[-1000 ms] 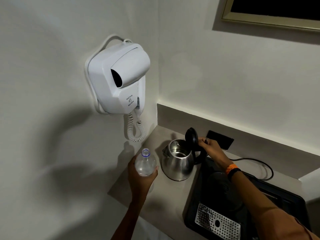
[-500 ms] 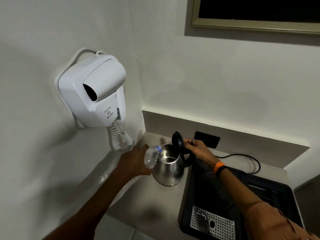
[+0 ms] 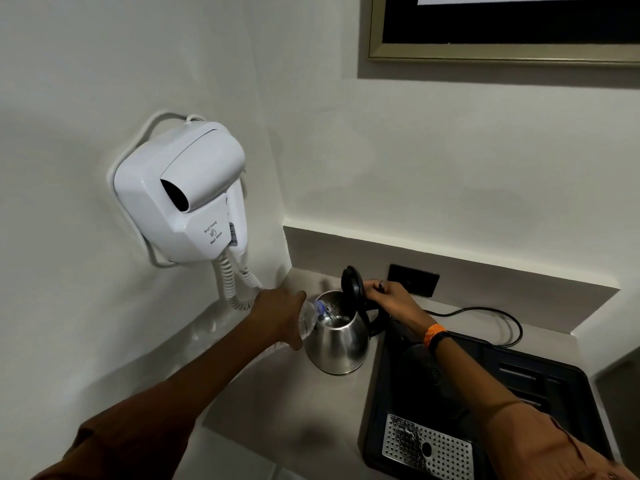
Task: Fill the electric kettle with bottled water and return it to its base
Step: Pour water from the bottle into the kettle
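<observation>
Tipped further than half a second back: water bottle point(image 3: 308, 318) now nearly flat, neck over the rim of the kettle point(image 3: 337, 336), mouth poking into the opening, where a moment ago only reaching the edge. Left hand point(image 3: 277, 315) wrapped round the clear bottle, grip clamped on it from above. Right hand point(image 3: 389, 301) in the same spot as before, fingers closed on the black lid point(image 3: 351, 284), propped upright at the back of the kettle. Ring on one finger, orange and black wristband point(image 3: 435, 336) on that wrist. View lower and wider than earlier too, more of both forearms showing.

Kettle itself: short, rounded, brushed steel, black handle toward the right, standing upright on the pale desk point(image 3: 277, 420) in the corner, just left of the black tray point(image 3: 554, 393). Off its base point(image 3: 426, 372), the round dark disc on that tray. Glints of water inside the opening, level hard to tell. Black cord point(image 3: 498, 311) looping behind. White wall-hung hair dryer point(image 3: 183, 195) up on the left wall, coiled cable point(image 3: 239, 289) hanging just beside the left hand.
</observation>
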`<control>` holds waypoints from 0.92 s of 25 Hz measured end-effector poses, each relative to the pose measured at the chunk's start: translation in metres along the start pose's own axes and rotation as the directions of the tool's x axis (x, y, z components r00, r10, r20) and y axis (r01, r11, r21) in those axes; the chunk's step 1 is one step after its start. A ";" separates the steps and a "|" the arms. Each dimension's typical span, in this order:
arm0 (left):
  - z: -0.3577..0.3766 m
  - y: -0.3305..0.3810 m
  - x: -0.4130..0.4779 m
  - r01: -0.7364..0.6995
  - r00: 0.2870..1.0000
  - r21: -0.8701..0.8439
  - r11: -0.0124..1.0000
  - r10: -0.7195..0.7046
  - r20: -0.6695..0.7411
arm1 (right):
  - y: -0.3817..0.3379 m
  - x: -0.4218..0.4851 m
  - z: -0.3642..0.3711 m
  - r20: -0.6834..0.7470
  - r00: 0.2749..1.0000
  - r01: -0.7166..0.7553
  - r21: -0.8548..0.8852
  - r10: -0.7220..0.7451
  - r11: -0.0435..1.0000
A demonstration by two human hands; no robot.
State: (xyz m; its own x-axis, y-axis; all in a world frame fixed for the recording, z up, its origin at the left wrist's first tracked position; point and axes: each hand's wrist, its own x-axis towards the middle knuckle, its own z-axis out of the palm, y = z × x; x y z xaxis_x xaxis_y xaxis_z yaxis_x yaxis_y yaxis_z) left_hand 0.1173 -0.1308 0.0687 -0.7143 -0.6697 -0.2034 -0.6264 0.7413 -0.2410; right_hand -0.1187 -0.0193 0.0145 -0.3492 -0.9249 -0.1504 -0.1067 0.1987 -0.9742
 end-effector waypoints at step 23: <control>0.007 0.000 -0.017 0.036 0.996 -0.081 0.996 -0.042 -0.075 | 0.002 -0.001 0.001 0.005 1.000 -0.011 0.019 0.011 1.000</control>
State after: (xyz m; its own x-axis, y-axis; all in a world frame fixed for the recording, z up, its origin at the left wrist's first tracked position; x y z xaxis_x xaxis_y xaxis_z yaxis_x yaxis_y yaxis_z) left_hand 0.1314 -0.1198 0.0655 -0.7088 -0.6948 -0.1217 -0.6746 0.7182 -0.1706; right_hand -0.1176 -0.0187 0.0129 -0.3461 -0.9242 -0.1618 -0.0854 0.2028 -0.9755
